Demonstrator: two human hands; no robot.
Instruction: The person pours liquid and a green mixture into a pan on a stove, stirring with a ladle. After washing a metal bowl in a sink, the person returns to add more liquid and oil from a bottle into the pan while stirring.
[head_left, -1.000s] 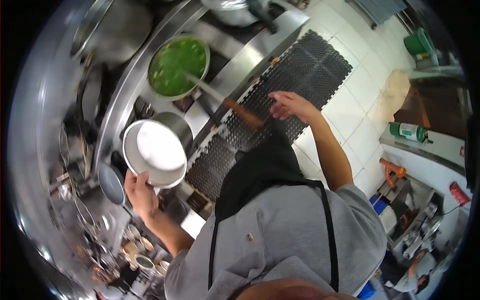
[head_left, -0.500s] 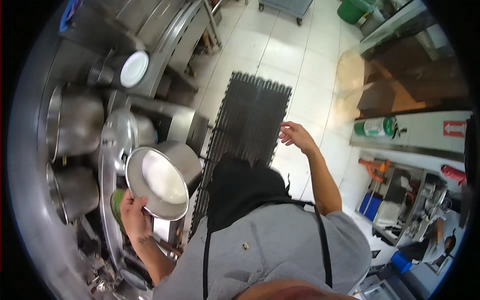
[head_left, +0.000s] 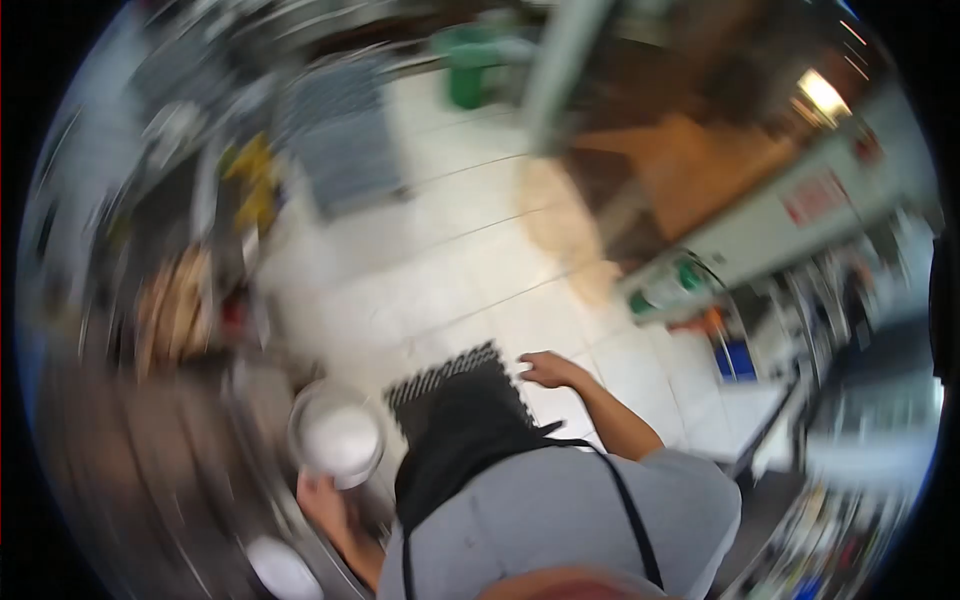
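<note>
My left hand (head_left: pixel 322 502) is closed on the near rim of a round metal pot (head_left: pixel 305 425), out to the left of my body. White contents (head_left: pixel 342 440) fill the bottom of the pot; blur hides whether they are liquid or powder. My right hand (head_left: pixel 550 370) hangs free over the floor to the right, its fingers loosely bent and apart, holding nothing. Below it lies the edge of a black slatted floor mat (head_left: pixel 440 375).
A steel counter (head_left: pixel 150 470) runs along the left, with a white plate (head_left: pixel 283 568) on it. Ahead stand a grey cart (head_left: pixel 345 135) and a green bin (head_left: pixel 468 70). To the right, a green cylinder (head_left: pixel 668 287) sits by a wall ledge. Pale tiles (head_left: pixel 450 240) cover the floor.
My view has turned and moved forward past the stove and along the mat. The pot has come along in my left hand, and the cart and bin now appear nearer.
</note>
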